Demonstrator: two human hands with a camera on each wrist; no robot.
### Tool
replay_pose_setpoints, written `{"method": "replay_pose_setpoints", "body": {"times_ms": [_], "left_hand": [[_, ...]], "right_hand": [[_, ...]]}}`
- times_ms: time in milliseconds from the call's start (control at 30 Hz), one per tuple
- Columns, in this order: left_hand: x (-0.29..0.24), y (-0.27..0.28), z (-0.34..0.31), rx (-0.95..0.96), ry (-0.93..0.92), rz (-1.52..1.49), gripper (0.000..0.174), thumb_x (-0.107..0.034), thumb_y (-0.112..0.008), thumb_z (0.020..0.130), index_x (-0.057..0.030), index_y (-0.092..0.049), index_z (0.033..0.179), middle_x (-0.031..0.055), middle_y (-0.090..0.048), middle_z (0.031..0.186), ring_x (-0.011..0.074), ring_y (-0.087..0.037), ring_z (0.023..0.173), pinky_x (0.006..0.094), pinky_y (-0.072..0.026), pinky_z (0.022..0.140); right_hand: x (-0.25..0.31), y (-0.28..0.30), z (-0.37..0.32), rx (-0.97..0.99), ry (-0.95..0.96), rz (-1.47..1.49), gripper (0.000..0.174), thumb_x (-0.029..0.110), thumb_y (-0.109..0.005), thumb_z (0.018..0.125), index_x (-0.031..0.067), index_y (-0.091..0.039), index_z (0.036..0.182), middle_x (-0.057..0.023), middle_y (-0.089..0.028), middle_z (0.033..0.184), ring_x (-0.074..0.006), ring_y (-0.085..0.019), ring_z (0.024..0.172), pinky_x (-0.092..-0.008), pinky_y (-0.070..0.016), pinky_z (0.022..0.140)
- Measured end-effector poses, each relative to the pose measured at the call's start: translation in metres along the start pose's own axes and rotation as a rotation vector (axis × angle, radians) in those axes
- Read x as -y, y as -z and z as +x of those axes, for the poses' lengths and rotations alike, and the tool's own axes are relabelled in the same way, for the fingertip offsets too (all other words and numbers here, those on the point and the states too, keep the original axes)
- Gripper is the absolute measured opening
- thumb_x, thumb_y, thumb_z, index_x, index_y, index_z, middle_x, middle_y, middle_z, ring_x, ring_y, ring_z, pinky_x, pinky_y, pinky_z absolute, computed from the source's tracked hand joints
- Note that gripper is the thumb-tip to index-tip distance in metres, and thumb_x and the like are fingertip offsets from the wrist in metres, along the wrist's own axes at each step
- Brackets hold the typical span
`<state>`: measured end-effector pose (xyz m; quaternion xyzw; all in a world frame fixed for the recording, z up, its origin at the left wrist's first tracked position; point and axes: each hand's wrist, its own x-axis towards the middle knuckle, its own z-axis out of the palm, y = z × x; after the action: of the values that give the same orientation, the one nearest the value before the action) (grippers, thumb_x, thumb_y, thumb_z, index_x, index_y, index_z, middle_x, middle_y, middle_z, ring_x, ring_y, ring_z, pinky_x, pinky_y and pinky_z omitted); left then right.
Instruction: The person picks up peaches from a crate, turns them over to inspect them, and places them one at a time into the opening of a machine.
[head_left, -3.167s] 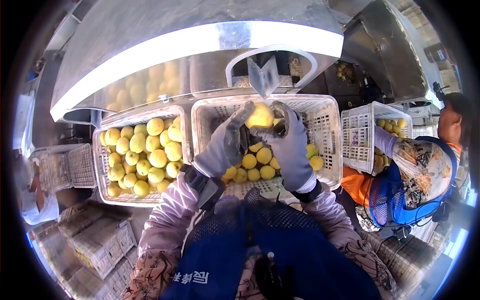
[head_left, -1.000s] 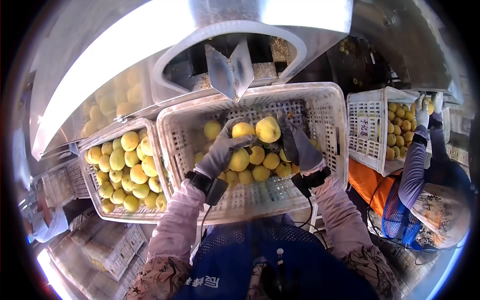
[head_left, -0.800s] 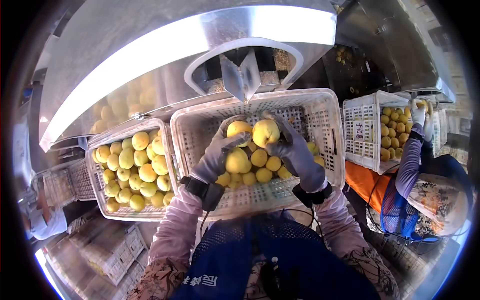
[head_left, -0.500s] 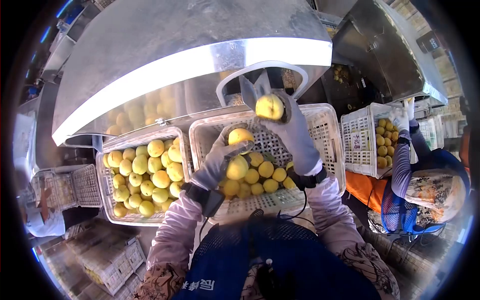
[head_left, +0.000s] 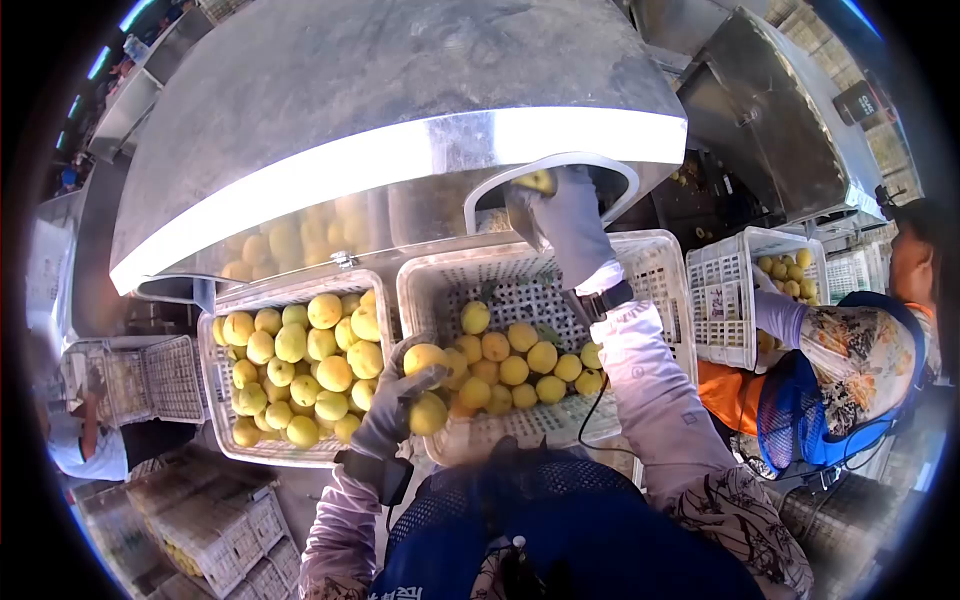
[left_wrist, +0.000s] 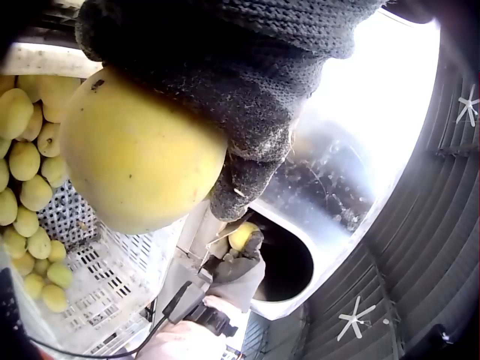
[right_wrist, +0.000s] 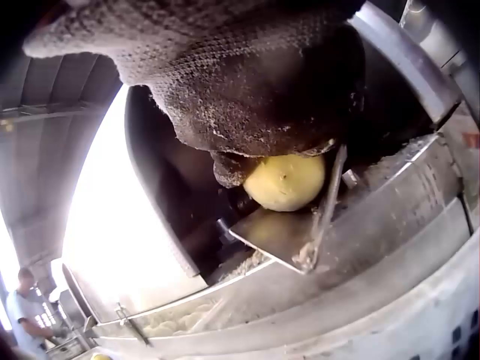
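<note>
My right hand (head_left: 570, 222), in a grey glove, reaches into the oval opening of a metal machine and holds a yellow peach (head_left: 541, 182). In the right wrist view, that peach sits right over a V-shaped metal holder (right_wrist: 279, 234), partly covered by the dark palm. At the left side of the middle crate (head_left: 660, 300), my gloved left hand (head_left: 385, 405) grips two yellow peaches: an upper peach (head_left: 425, 359) and a lower peach (head_left: 428, 412), with the thumb lying between them. One of these fills much of the left wrist view. More loose peaches (head_left: 515, 370) lie in the middle crate.
A fuller crate (head_left: 275, 457) of peaches stands on the left. The machine's steel cover (head_left: 400, 90) arches over the front. To the right, another person (head_left: 850, 350) in a blue vest works at a crate (head_left: 722, 310). Stacked crates (head_left: 215, 525) stand behind on the left.
My right hand has turned one peach close to the left hand, then carried it forward into the machine opening. My left hand has drawn back and left with its two peaches.
</note>
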<state>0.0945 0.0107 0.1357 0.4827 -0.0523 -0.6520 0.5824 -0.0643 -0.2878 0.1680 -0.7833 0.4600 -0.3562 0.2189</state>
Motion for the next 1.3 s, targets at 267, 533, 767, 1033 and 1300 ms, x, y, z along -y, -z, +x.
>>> {"method": "replay_pose_setpoints", "body": {"times_ms": [267,533,767,1033,1300], "left_hand": [[-0.03,-0.038,0.009,0.338,0.057,-0.053,0.056,-0.026,-0.064,0.104,-0.0038,-0.043,0.15,0.0169,-0.066,0.117,0.0225,-0.072,0.089,0.0346,-0.063,0.08],[-0.026,-0.066,0.021,0.462,-0.654,0.92,0.058,-0.011,-0.055,0.106,-0.0073,-0.035,0.16,0.0142,-0.057,0.144,0.0225,-0.054,0.131,0.0329,-0.0387,0.117],[-0.026,-0.087,0.041,0.568,-0.694,0.808,0.051,-0.041,-0.049,0.111,0.0021,-0.056,0.137,0.0113,-0.07,0.118,0.0124,-0.068,0.097,0.0236,-0.0552,0.082],[-0.013,-0.069,0.013,0.137,0.224,0.218,0.083,-0.07,-0.057,0.096,0.0037,-0.056,0.134,0.0214,-0.073,0.096,0.0277,-0.074,0.081,0.0362,-0.0614,0.072],[0.017,-0.023,-0.001,0.047,0.272,0.001,0.069,-0.059,-0.058,0.101,0.001,-0.056,0.134,0.021,-0.072,0.101,0.0311,-0.075,0.088,0.0417,-0.0642,0.079]], "right_hand": [[0.068,0.073,-0.075,0.3,-0.288,0.361,0.076,0.021,-0.086,0.084,0.0043,-0.051,0.149,-0.0217,-0.058,0.142,-0.0314,-0.059,0.128,-0.0396,-0.0504,0.106],[0.059,0.066,-0.142,0.484,-0.134,0.539,0.076,0.009,-0.087,0.079,0.0061,-0.054,0.147,-0.0185,-0.063,0.136,-0.0271,-0.06,0.127,-0.0375,-0.0475,0.11],[0.053,0.081,-0.13,0.269,-0.014,0.396,0.071,0.014,-0.089,0.077,0.0064,-0.06,0.141,-0.0171,-0.066,0.126,-0.0303,-0.065,0.118,-0.0378,-0.0513,0.103],[-0.013,0.003,-0.041,0.028,0.003,-0.023,0.062,0.028,-0.09,0.077,0.0012,-0.064,0.127,-0.0248,-0.066,0.116,-0.0408,-0.065,0.105,-0.046,-0.0535,0.093],[0.019,0.02,0.011,0.045,-0.115,0.126,0.056,0.029,-0.087,0.081,-0.0025,-0.066,0.122,-0.0256,-0.066,0.119,-0.0394,-0.066,0.108,-0.0454,-0.0526,0.093]]}}
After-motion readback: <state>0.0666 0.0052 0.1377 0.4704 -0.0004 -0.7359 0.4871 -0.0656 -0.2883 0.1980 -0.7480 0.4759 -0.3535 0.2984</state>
